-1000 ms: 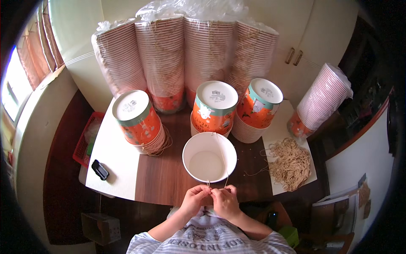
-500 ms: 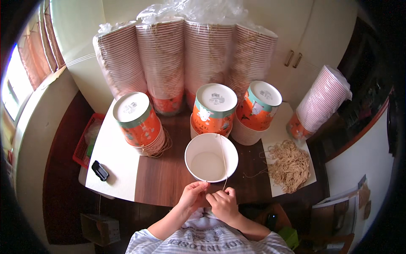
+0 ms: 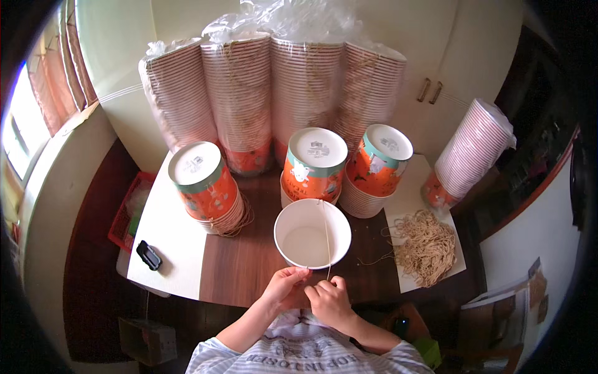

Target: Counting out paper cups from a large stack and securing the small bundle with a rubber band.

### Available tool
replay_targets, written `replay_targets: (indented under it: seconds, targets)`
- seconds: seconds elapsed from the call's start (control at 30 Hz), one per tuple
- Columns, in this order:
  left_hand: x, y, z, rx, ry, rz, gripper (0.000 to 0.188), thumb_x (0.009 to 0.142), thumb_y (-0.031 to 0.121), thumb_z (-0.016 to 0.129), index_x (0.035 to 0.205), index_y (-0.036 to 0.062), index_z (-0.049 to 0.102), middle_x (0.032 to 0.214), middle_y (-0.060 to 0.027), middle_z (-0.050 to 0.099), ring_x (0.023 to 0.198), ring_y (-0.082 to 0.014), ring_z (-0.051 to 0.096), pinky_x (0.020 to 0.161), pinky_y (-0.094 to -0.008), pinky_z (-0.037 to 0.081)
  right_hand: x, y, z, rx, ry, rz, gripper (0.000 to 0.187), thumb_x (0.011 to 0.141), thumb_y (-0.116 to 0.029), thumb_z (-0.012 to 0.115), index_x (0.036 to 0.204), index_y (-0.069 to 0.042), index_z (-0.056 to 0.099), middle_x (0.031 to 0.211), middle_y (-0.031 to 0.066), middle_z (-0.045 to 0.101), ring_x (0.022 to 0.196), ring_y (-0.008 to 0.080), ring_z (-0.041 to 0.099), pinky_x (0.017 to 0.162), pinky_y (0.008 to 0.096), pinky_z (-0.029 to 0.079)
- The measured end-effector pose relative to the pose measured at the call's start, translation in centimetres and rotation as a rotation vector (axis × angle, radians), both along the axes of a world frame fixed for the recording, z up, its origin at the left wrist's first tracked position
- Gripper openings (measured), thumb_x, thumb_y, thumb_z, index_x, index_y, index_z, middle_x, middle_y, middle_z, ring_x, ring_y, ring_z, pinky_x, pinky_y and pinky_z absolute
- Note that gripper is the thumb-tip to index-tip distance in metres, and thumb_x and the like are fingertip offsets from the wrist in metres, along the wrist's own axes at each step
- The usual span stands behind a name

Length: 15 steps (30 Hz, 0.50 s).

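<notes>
**A cord [image 3: 327, 240] across the bucket [image 3: 305, 246]**

The bucket stands mouth up near the front edge of the surface [image 3: 233, 265], just beyond both hands. The cord runs from its far rim across the mouth to the right hand [image 3: 330, 302], whose curled fingers pinch it just outside the near rim. The left hand [image 3: 285, 290] is at that rim too, thumb and forefinger pressed together (a bit of cord may be caught there; it is too small to tell).

The step in hand looks like working the cord at the near rim; I judge the next move calls for fine fingertip control and a steady bucket.

To the right lies a beige tangle [image 3: 427, 246]. Just beyond the bucket stand three stacks [image 3: 314, 177], topped upside down; behind them, wrapped stacks [image 3: 237, 100].
</notes>
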<state>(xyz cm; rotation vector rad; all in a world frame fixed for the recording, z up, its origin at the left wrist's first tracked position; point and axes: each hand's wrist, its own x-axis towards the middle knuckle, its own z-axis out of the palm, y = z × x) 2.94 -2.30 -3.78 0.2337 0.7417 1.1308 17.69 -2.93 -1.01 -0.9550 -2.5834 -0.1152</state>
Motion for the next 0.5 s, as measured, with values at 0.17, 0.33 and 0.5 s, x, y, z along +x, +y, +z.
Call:
replay_targets:
  seconds: [0.17, 0.33, 0.5]
  targets:
    - [-2.1, -0.6, 1.5, 0.227, 0.604, -0.039, 0.015, 0.084, 0.015, 0.059, 0.084, 0.0005, 0.060, 0.076, 0.0018, 0.058, 0.068, -0.0046, 0.049, 0.059, -0.0192, 0.040, 2.4, 0.6, 2.3, -0.007, 0.092, 0.046, 0.020, 0.071, -0.028, 0.065, 0.070, -0.013, 0.052, 0.058, -0.0034, 0.049, 0.066, 0.0131, 0.050, 0.073, 0.0340, 0.033]
    - [-4.7, 1.0, 2.0, 0.513, 1.200, 0.368, 0.024, 0.082, 0.021, 0.062, 0.081, -0.0007, 0.052, 0.064, -0.0034, 0.053, 0.059, -0.0077, 0.046, 0.053, -0.0222, 0.040, 5.0, 1.0, 4.3, -0.028, 0.035, 0.038, 0.015, 0.072, -0.024, 0.066, 0.074, -0.014, 0.056, 0.056, -0.0037, 0.050, 0.063, 0.0122, 0.052, 0.075, 0.0337, 0.033]
    - [-5.3, 3.4, 3.9, 0.435, 1.319, 0.050, 0.035, 0.077, 0.030, 0.064, 0.080, -0.0023, 0.052, 0.066, -0.0101, 0.058, 0.060, -0.0139, 0.054, 0.057, -0.0279, 0.045, 4.7, 0.6, 5.8, -0.089, 0.128, 0.206, 0.008, 0.070, -0.015, 0.065, 0.071, -0.015, 0.057, 0.055, -0.0044, 0.048, 0.059, 0.0103, 0.051, 0.073, 0.0312, 0.034]
